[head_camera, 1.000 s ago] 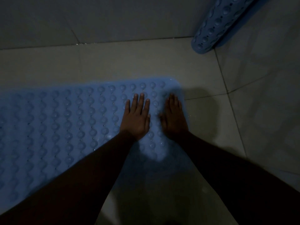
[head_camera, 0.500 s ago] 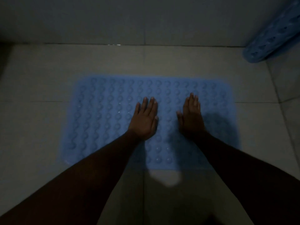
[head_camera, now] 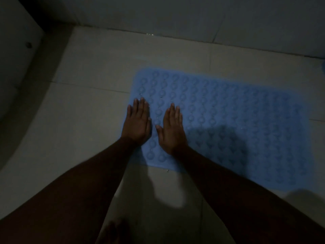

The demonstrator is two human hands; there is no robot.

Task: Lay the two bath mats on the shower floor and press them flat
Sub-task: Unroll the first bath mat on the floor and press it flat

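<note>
A blue bath mat (head_camera: 237,111) with rows of round bumps lies flat on the pale tiled shower floor (head_camera: 91,111). My left hand (head_camera: 138,121) rests palm down on the mat's left edge, fingers straight and together. Close beside it, my right hand (head_camera: 173,130) also lies palm down on the mat. Neither hand holds anything. Only a sliver of the second blue mat (head_camera: 323,67) shows at the right frame edge. The light is dim.
A tiled wall (head_camera: 193,14) runs along the back. At the far left stands a white curved fixture (head_camera: 15,59) with a dark gap under it. My bare foot (head_camera: 114,231) shows at the bottom of the view.
Both hands have slid along the mat from its right end through the middle to its left end, staying palm down. The view has swung left, pushing the second mat almost out of frame.
</note>
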